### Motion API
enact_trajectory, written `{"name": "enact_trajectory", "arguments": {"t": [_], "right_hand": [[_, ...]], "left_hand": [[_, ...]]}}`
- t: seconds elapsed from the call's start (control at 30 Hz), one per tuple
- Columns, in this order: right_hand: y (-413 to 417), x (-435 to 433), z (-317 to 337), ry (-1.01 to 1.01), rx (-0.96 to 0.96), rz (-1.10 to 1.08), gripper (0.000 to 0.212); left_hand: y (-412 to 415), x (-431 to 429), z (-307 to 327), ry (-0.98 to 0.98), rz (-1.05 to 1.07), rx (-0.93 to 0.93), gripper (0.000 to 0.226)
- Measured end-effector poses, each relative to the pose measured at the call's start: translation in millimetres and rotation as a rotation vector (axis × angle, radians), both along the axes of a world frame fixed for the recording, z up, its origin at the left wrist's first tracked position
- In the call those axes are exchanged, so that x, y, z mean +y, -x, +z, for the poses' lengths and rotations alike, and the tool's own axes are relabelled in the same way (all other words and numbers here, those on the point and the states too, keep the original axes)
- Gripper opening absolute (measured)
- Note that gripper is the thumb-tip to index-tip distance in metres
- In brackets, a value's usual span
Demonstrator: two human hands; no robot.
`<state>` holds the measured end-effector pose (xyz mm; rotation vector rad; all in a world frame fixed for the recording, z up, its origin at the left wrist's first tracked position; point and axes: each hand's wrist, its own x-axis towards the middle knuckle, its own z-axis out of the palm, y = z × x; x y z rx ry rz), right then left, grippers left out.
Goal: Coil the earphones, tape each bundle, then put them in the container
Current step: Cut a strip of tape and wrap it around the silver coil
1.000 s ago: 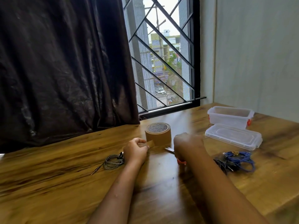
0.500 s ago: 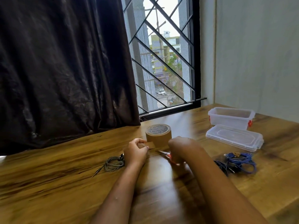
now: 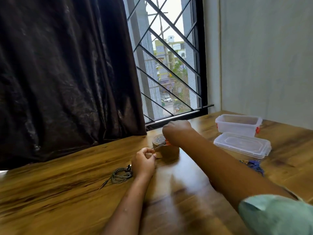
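Note:
A brown tape roll (image 3: 166,150) stands on the wooden table (image 3: 67,167). My left hand (image 3: 143,161) pinches the free end of the tape (image 3: 158,154) pulled off the roll. My right hand (image 3: 177,131) is above and behind the roll, gripping orange-handled scissors (image 3: 160,145) whose blade points at the pulled strip. A coiled grey earphone bundle (image 3: 121,174) lies just left of my left wrist. Blue earphones (image 3: 255,165) lie to the right, partly hidden by my right forearm. The clear container (image 3: 237,124) stands open at the back right.
The container's clear lid (image 3: 242,144) lies flat in front of it. A dark curtain (image 3: 67,73) hangs behind the table on the left, a barred window (image 3: 169,65) in the middle, a wall at the right.
My right hand has lifted with the scissors from the table in front of the roll to above it. My left hand still holds the tape end. The camera tilted.

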<state>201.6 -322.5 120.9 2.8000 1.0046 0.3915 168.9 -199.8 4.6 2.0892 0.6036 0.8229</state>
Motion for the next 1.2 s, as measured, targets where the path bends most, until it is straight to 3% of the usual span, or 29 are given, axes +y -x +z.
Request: {"name": "enact_trajectory", "arguments": {"t": [0.37, 0.87, 1.2], "right_hand": [[-10.0, 32.9, 11.3, 0.263, -0.255, 0.098, 0.033], [-6.8, 54.7, -9.6, 0.481, -0.349, 0.092, 0.038], [-6.7, 57.2, -1.4, 0.486, -0.352, 0.072, 0.039]], "left_hand": [[3.2, -2.5, 3.2, -0.041, -0.005, -0.002, 0.007], [5.5, -2.4, 2.7, 0.002, -0.041, -0.010, 0.009], [4.2, -1.2, 0.9, -0.021, -0.040, 0.009, 0.009]]}}
